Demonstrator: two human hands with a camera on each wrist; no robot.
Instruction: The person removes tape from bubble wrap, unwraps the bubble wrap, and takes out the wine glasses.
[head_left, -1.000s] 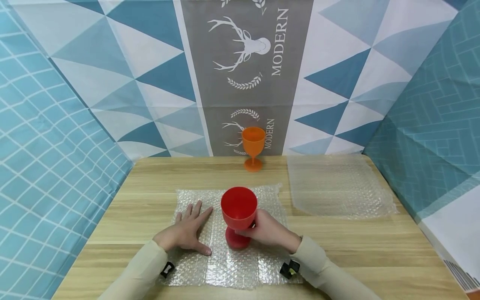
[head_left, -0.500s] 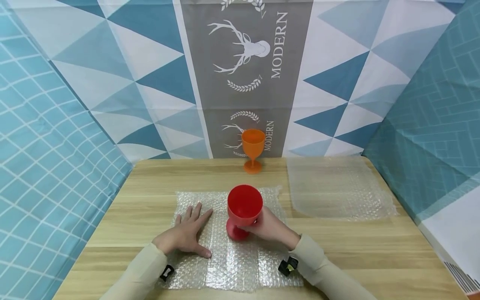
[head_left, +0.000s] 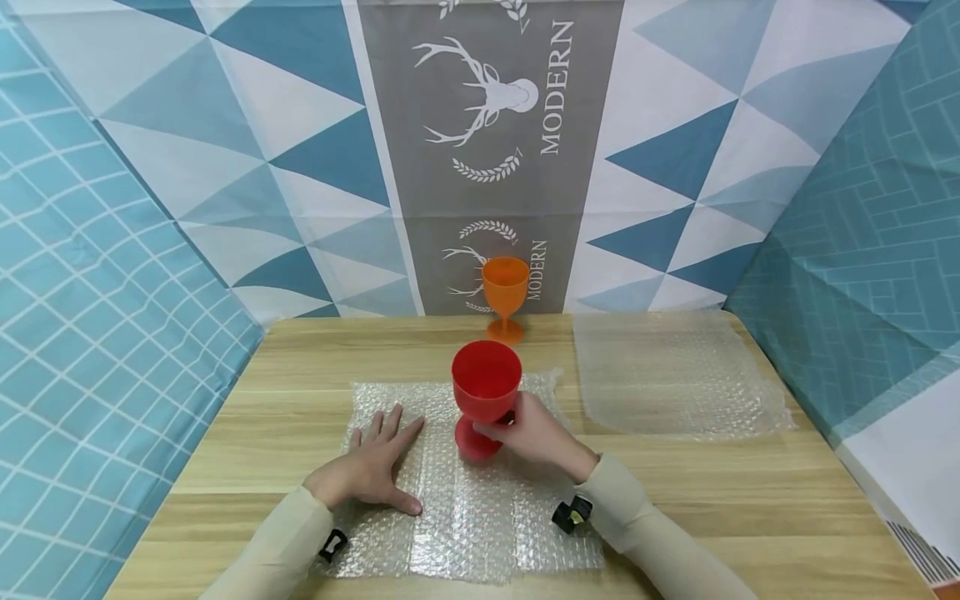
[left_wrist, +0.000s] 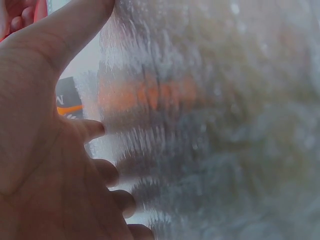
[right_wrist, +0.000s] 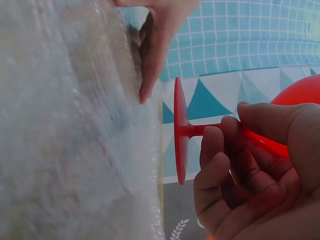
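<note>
My right hand (head_left: 532, 429) grips a red plastic goblet (head_left: 486, 383) by its stem, fingers and thumb curled round it. In the right wrist view the goblet's round base (right_wrist: 180, 132) stands apart from the bubble wrap (right_wrist: 75, 150), so the goblet is held above the sheet. The bowl faces up. Flat on the bubble wrap (head_left: 450, 533) lies my left hand (head_left: 371, 471), palm down with fingers spread and straight. The left wrist view shows the palm (left_wrist: 55, 145) against the sheet, with an orange blur through it.
An orange goblet (head_left: 506, 287) stands upright at the back of the wooden table (head_left: 255, 425), near the patterned cloth wall (head_left: 480, 183). To the right lies another sheet of bubble wrap (head_left: 675, 375). Blue cloth walls (head_left: 112, 275) close in the sides.
The red goblet, in my right hand, has first shifted slightly right, then farther away from me across the wrap. My left hand stays put on the bubble wrap.
</note>
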